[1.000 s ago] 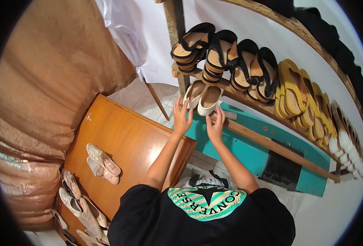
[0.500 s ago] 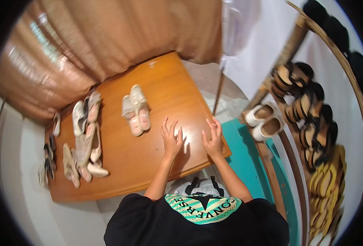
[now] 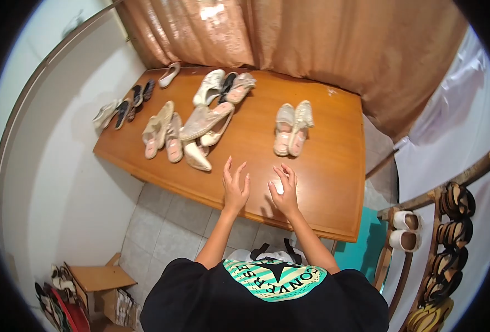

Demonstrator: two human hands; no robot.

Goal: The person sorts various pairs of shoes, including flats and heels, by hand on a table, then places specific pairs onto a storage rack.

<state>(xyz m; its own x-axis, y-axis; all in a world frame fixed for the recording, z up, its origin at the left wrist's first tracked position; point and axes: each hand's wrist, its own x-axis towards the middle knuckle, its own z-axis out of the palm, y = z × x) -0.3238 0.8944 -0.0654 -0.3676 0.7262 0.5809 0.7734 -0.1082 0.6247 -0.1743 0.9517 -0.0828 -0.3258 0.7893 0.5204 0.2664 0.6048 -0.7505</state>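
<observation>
Both of my hands hover above the front part of a wooden table (image 3: pixel 245 138), fingers spread and nothing in them. My left hand (image 3: pixel 235 185) is nearest to a white high-heeled shoe (image 3: pixel 197 157) on the table. My right hand (image 3: pixel 284 188) is just in front of a pair of beige slip-on sandals (image 3: pixel 292 128), which lie side by side without contact from me. To the left is a cluster of beige flats (image 3: pixel 206 122), together with a white shoe (image 3: pixel 209 87) and a dark shoe (image 3: pixel 228 87).
More small shoes (image 3: pixel 124 110) line the table's left end, and a single white shoe (image 3: pixel 169 75) lies at the back. On the right, a wooden rack (image 3: pixel 436 238) carries white shoes (image 3: pixel 405 229) and strappy sandals (image 3: pixel 450 235). A cardboard box (image 3: pixel 102 278) sits at lower left.
My view has swung to the left, so the table and shoes now appear further right. My hands have come a little closer together, still holding nothing.
</observation>
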